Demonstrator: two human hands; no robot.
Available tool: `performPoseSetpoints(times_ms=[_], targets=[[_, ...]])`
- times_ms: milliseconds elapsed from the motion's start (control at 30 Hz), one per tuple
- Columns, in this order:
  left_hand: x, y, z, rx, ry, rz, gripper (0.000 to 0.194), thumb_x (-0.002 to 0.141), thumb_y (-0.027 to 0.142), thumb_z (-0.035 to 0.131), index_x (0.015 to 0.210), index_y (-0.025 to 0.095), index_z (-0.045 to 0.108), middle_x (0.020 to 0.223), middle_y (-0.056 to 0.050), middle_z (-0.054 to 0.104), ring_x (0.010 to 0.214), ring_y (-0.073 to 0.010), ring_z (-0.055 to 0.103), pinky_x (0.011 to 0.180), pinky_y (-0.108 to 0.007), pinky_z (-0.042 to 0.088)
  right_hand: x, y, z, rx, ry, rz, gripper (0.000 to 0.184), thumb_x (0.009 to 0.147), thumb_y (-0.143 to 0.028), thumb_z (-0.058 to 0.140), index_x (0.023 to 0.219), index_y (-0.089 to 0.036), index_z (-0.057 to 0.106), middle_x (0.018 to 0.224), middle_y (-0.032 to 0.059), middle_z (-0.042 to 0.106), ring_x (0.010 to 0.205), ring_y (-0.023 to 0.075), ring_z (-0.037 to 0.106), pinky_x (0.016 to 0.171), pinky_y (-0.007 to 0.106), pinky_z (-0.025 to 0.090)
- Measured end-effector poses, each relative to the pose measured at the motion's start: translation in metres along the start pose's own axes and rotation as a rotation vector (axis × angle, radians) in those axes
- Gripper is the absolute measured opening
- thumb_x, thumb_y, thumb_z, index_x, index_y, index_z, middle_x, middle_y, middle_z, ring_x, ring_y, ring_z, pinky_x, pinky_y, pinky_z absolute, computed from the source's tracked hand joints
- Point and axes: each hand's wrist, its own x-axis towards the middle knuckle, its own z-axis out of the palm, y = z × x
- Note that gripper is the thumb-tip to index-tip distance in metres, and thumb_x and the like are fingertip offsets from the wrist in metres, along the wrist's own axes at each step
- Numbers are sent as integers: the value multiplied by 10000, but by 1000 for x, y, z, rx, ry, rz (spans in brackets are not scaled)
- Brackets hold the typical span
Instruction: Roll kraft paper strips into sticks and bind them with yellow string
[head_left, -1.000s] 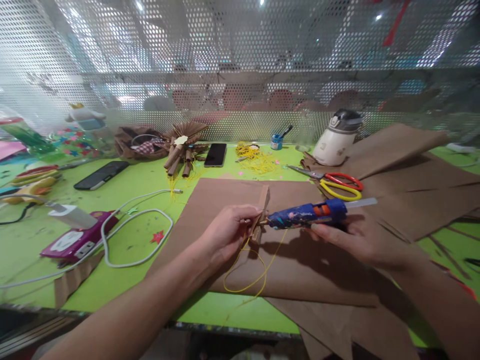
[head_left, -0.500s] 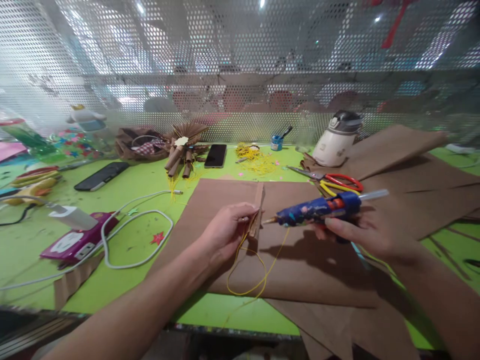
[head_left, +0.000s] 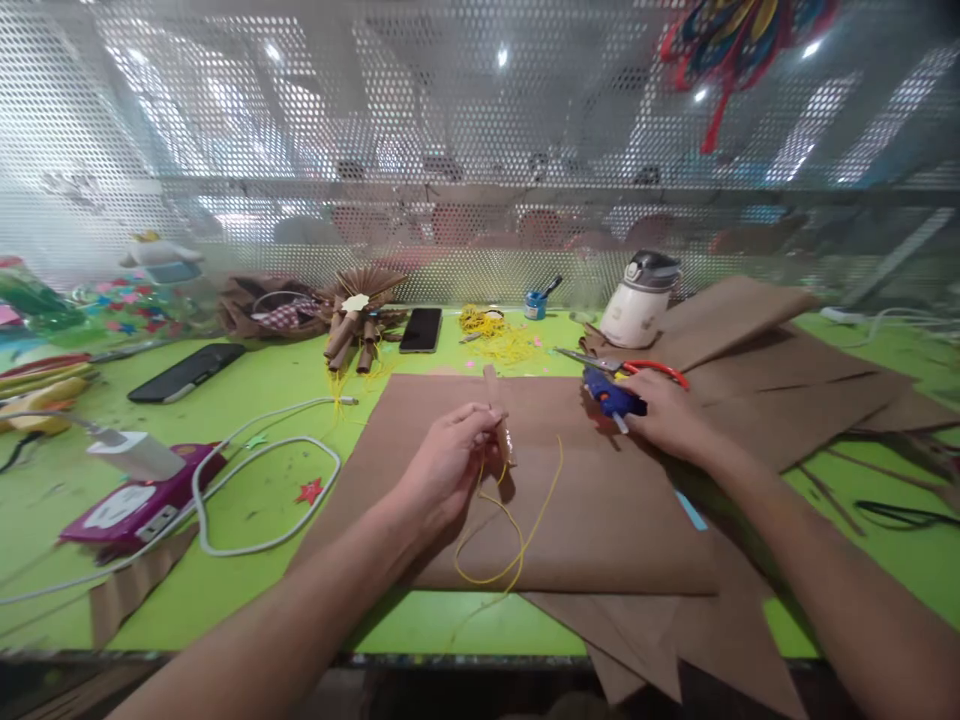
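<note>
My left hand (head_left: 448,462) pinches a small folded strip of brown paper (head_left: 499,418), held upright over a large brown paper sheet (head_left: 600,510). A loop of yellow string (head_left: 517,545) hangs from the strip and trails onto the sheet. My right hand (head_left: 671,418) is stretched out to the right, its fingers closed round a blue glue gun (head_left: 609,394) that rests low at the sheet's far edge, next to red-and-yellow scissors (head_left: 637,367).
Green table (head_left: 300,380). A white bottle (head_left: 636,300), more brown sheets (head_left: 780,370), a yellow string pile (head_left: 502,335), two phones (head_left: 420,330), a paper fan ornament (head_left: 360,310), a white cable (head_left: 255,480) and a pink device (head_left: 135,500) lie around. Perforated screen (head_left: 480,150) behind.
My right hand has carried the glue gun away from the paper strip, to the right and down onto the table beside the scissors. My left hand kept its hold on the strip.
</note>
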Motion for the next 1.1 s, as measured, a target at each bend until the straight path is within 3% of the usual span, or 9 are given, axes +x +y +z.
performPoseSetpoints(times_ms=[67,133,233,300,367,500,733,900,1100], targets=[[0,0,0,5,-10,6,124,698,212,657,677,134,563,590,18,539,491,-75,489,491,-205,369,0,5,-3,-20,-47,-6,354,659,-184,620,1009,-150,666,1089,143,623,1062,311,531,906,424,403],[0,-1,-1,17,-19,26,125,717,216,643,680,137,553,597,12,548,494,-78,494,501,-210,376,-1,-4,-12,-2,-7,-18,332,674,-153,594,999,-149,665,1091,141,626,1090,306,512,931,428,382],[3,-4,-3,33,-15,92,127,721,214,643,688,137,548,616,-1,567,519,-87,509,539,-222,403,-5,-49,-30,249,109,-34,238,781,-208,527,975,-155,654,1044,107,637,1007,236,556,879,358,421],[5,-6,-4,37,6,134,144,709,223,655,675,139,542,616,-3,570,533,-93,513,554,-227,408,-11,-90,-39,499,-18,-50,223,836,-297,495,903,-161,658,911,67,663,821,182,599,730,289,464],[7,-7,-5,41,47,170,166,691,238,672,666,142,540,624,2,574,553,-92,514,569,-223,408,-17,-127,-40,586,-189,-43,271,844,-357,499,791,-158,674,784,47,671,733,163,594,675,265,449],[8,-8,-5,40,97,219,182,668,266,690,702,145,558,689,5,598,611,-94,535,635,-226,424,-23,-166,-25,623,-315,46,328,793,-415,559,720,-129,702,647,33,651,596,144,543,548,249,383],[5,-6,-5,-20,46,204,176,692,269,674,691,151,544,693,5,593,628,-98,539,643,-227,425,-27,-171,-2,889,-338,189,298,798,-330,550,648,-107,680,582,27,623,537,117,492,499,230,347],[6,-6,-4,-99,19,161,176,703,232,674,680,142,525,662,12,564,607,-90,515,623,-221,426,-27,-168,4,775,-270,78,256,794,-274,546,616,-127,655,629,28,624,621,136,526,593,252,380],[6,-7,-3,-71,31,176,171,728,234,663,719,146,517,668,13,567,591,-90,521,629,-234,433,-27,-162,-15,610,-360,145,256,745,-379,600,691,-134,651,612,18,588,584,142,498,530,257,357]])
